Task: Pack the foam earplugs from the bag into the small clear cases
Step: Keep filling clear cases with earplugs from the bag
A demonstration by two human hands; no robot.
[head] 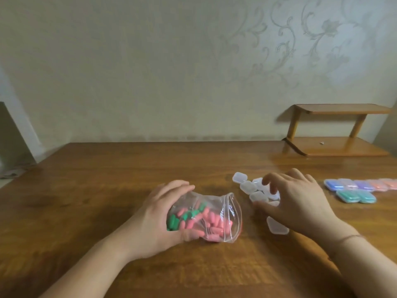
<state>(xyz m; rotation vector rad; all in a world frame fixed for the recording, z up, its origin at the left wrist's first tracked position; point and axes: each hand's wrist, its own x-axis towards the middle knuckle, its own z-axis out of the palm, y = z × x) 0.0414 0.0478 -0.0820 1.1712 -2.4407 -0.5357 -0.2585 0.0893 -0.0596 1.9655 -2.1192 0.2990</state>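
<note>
A clear zip bag [223, 214] full of pink and green foam earplugs [193, 218] lies on the wooden table [107, 179], its open mouth facing right. My left hand [156, 218] grips the bag's closed end, fingers curled over the top. A cluster of small clear empty cases [251, 188] sits to the right of the bag. My right hand [298, 203] hovers over that cluster with its fingers curled down among the cases; whether it grips one I cannot tell. One more clear case [277, 227] lies near my right palm.
At the right edge lie several filled cases: a row in blue, purple and pink [361, 184] and two teal ones [356, 196] in front. A small wooden two-tier shelf [337, 134] stands at the table's back right against the wall.
</note>
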